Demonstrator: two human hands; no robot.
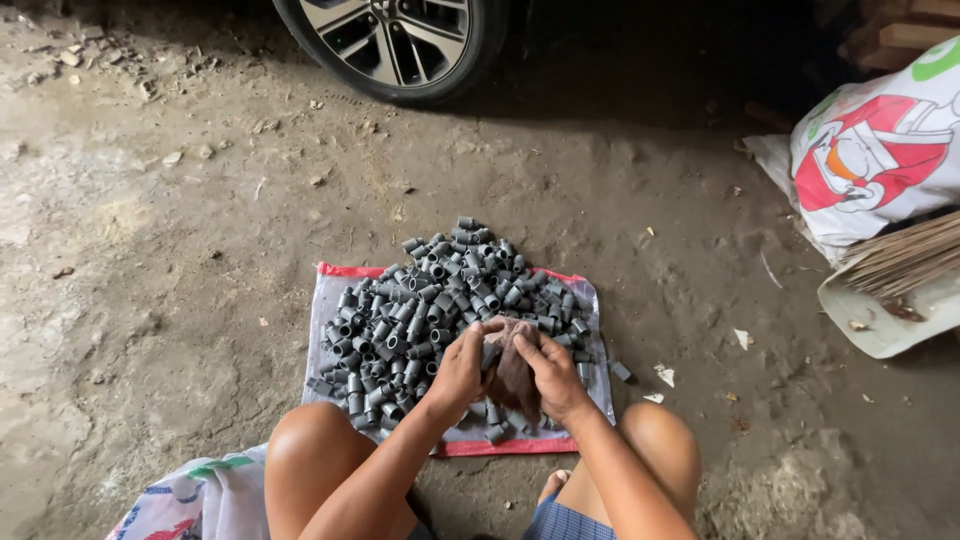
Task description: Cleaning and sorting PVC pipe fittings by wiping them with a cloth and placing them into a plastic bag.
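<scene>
The small pipe fittings [440,300] are dark grey, heaped on a pale translucent sheet [325,320] edged with red bands at top and bottom, and the rag [515,375] between the hands is dull brown. The floor [180,230] is mottled tan and grey earth. The sack [880,150] at the right is white with a red and green print, the car wheel [395,40] black with silver spokes.

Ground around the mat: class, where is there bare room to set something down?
Bare dirt lies left of the mat, and between the fittings pile and car wheel. Crowded: the mat itself, and the far right by the printed sack.
</scene>
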